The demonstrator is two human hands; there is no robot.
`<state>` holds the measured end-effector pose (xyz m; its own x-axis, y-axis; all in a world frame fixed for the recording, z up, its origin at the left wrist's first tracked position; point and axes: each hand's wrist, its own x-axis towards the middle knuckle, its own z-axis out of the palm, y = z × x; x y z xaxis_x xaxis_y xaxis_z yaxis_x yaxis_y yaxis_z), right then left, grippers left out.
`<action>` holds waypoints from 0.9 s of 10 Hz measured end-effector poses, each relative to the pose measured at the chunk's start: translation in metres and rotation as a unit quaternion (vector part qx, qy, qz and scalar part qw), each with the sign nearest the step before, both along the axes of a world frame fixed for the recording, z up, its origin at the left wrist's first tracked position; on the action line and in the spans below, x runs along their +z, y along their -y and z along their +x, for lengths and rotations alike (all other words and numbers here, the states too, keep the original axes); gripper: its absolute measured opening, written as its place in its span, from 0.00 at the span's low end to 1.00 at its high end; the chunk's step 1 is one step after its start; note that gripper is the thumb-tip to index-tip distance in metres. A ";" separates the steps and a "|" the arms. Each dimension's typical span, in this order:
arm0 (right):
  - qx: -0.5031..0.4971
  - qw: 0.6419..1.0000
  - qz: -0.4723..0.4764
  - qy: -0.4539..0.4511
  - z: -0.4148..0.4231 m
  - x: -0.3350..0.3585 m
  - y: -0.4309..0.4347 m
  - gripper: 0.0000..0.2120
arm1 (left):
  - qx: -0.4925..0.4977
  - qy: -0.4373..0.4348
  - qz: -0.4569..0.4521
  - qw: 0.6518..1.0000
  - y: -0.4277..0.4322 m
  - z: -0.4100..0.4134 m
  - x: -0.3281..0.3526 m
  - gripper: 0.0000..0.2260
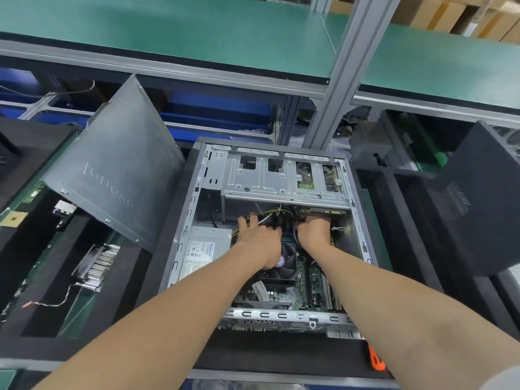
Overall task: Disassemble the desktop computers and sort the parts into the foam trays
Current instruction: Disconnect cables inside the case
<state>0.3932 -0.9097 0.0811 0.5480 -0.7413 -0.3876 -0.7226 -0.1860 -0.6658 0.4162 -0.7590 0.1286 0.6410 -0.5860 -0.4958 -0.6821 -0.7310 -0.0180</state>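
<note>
Side panel (112,170) off, case (184,220) still full; your left hand (257,237) seemingly clutches cables (271,218), right hand's (313,232) hold hidden.

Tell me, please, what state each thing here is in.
Case, open, on its side.
Side panel, off, leaning at left.
Power supply, in the case.
Fan, on the board.
Heatsink, out, in left tray.
Left hand, on cables, grip unclear.
Right hand, under drive cage, grip hidden.

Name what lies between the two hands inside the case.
Head view: a cable bundle runs between the left hand and right hand, above the CPU fan.
</note>
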 end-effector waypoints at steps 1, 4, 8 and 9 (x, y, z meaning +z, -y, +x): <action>-0.012 1.000 0.028 0.001 -0.005 -0.004 -0.002 0.13 | 0.001 -0.003 -0.003 1.000 -0.001 0.000 -0.002 0.36; 0.097 0.983 -0.147 -0.054 -0.002 -0.004 -0.008 0.18 | 0.004 -0.001 -0.010 1.000 -0.003 -0.001 -0.003 0.36; 0.094 0.984 -0.146 -0.034 -0.008 0.013 -0.014 0.08 | 0.003 0.007 -0.015 1.000 -0.004 -0.002 -0.002 0.36; 0.093 0.984 -0.146 -0.043 -0.010 0.017 -0.014 0.06 | 0.000 0.007 -0.017 1.000 -0.004 -0.002 -0.002 0.35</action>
